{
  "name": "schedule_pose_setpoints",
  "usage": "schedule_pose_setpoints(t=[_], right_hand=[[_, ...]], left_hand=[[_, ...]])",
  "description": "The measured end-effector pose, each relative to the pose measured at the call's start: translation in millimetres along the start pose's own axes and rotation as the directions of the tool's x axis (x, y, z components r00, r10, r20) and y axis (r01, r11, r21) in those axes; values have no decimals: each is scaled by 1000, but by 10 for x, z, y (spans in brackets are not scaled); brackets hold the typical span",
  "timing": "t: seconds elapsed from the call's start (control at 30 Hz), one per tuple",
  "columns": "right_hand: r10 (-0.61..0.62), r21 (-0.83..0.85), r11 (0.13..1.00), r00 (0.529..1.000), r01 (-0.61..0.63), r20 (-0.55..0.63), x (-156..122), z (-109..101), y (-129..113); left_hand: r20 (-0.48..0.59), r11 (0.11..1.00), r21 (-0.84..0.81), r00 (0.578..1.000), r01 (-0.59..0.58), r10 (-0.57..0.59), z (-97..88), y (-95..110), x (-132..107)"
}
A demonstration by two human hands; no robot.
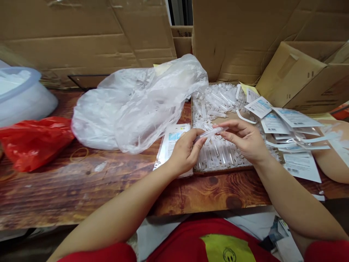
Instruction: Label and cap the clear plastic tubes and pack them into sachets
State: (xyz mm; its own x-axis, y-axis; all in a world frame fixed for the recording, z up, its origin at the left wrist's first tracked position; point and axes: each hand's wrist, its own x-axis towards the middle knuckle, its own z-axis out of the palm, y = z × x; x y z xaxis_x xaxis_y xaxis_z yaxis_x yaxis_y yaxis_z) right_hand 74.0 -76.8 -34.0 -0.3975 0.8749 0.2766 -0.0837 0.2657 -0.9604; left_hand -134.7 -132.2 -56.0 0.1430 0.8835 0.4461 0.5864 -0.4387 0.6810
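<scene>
My left hand (pixel 185 151) and my right hand (pixel 242 138) both grip one clear plastic tube (pixel 211 133), held level between them above a shallow cardboard tray (pixel 218 170) full of several similar clear tubes (pixel 218 153). The left fingers pinch the tube's left end. The right fingers close on its right end. A stack of flat white sachets (pixel 170 143) lies under my left hand, beside the tray.
A large crumpled clear plastic bag (pixel 136 105) lies on the wooden table (pixel 81 182) to the left. A red bag (pixel 32 142) and a white tub (pixel 21 94) sit far left. Printed sachets (pixel 289 123) spread at right, by another person's arm (pixel 332 160). Cardboard boxes (pixel 300 76) line the back.
</scene>
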Motion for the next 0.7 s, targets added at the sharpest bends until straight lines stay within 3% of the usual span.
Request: schedule_pose_setpoints(t=[0.13, 0.37, 0.53, 0.7], right_hand=[[-76, -127, 989, 997, 78, 17, -31, 8, 38], [27, -386, 922, 996, 8, 85, -73, -32, -45], [-168, -486, 844, 972, 229, 166, -60, -55, -117], [-64, -489, 858, 979, 154, 196, -64, -64, -89]], left_hand=[[75, 1000, 5, 997, 1, -1, -51, 16, 8], [114, 997, 75, 993, -22, 13, -91, 51, -13], [159, 997, 63, 987, -35, 25, -92, 98, -13], [193, 999, 46, 981, 11, -20, -77, 136, -13]])
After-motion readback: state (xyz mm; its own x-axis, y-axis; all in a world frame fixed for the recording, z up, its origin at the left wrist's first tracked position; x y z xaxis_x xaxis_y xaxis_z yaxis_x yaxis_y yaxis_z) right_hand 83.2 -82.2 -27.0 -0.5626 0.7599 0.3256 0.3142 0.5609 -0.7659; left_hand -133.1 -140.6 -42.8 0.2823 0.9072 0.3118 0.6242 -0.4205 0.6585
